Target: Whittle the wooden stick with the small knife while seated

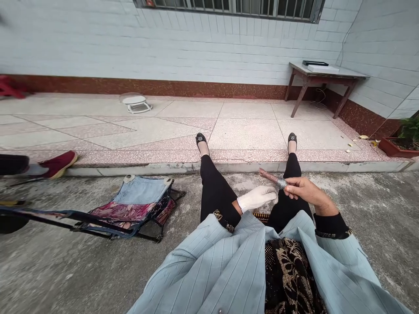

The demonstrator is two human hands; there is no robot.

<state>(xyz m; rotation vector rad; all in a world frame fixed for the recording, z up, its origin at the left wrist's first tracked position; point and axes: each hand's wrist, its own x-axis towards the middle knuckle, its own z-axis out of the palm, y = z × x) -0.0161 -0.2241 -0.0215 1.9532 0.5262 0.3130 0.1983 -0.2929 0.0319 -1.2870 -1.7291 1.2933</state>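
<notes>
Pale-blue striped jacket sleeves (209,261) frame the lap, where the bare right hand (304,191) pinches a reddish-brown rod (271,178) (silver band near its held end) above the knees; the white-gloved left hand (257,199), fingers pressed together, lies just below it.

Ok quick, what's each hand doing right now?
Left hand in a white glove: can't tell if it's open or closed, nothing seen in it.
Right hand: closed, holding a reddish-brown stick with a silver band.
</notes>
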